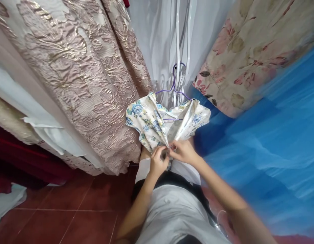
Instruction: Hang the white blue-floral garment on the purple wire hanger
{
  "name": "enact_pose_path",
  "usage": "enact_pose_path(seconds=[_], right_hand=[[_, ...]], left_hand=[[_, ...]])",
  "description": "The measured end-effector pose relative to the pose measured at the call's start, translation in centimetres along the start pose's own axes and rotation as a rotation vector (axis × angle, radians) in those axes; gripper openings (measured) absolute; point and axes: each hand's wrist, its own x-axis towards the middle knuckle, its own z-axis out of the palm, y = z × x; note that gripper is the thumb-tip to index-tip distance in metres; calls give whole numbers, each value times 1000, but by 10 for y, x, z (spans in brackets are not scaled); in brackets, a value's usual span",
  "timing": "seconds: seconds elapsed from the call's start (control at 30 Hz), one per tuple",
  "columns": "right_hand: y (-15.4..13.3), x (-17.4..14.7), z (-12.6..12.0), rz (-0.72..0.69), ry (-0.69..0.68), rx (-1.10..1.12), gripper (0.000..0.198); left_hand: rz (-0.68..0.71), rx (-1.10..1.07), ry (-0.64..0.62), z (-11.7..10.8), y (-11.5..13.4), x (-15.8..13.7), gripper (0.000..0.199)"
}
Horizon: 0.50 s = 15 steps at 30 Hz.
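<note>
A white garment with blue and yellow flowers [148, 117] hangs open at the front on a purple hanger [173, 81], whose hook is over a white rail. My left hand [159, 161] pinches the lower end of one front edge. Close against it, my right hand [183, 151] pinches the other front edge, and the fingertips of both hands meet where the edges come together. Any fastener between the fingers is too small to make out. Below the hands, the garment's lower part is mostly hidden.
A pink and gold brocade fabric [96, 84] hangs at the left. To the right hang a cream floral fabric [238, 67] and a blue tulle fabric [268, 145]. White metal rails [177, 37] stand at the back. Red floor tiles [63, 217] show at lower left.
</note>
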Motion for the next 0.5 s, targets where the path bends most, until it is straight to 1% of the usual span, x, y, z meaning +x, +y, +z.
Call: enact_pose_path(seconds=[0.1,0.2,0.27,0.33,0.43,0.5], right_hand=[[9,0,-9,-117,-9,-34,11],[21,-1,-14,-216,16,-79,13],[25,-3,-13,-233,38,-63,12],[27,-6,-9,-221,68,-7,14],[25,-11,0,-229,157,90,15],[23,-14,6,-244,220,117,14]], left_hand=[[-57,-18,36,14,13,4,7],[-104,-71,28,18,20,8,5],[-121,-79,30,15,24,9,6],[-126,-69,30,12,28,11,9],[-127,-71,11,10,32,12,13],[-139,-87,12,11,33,13,12]])
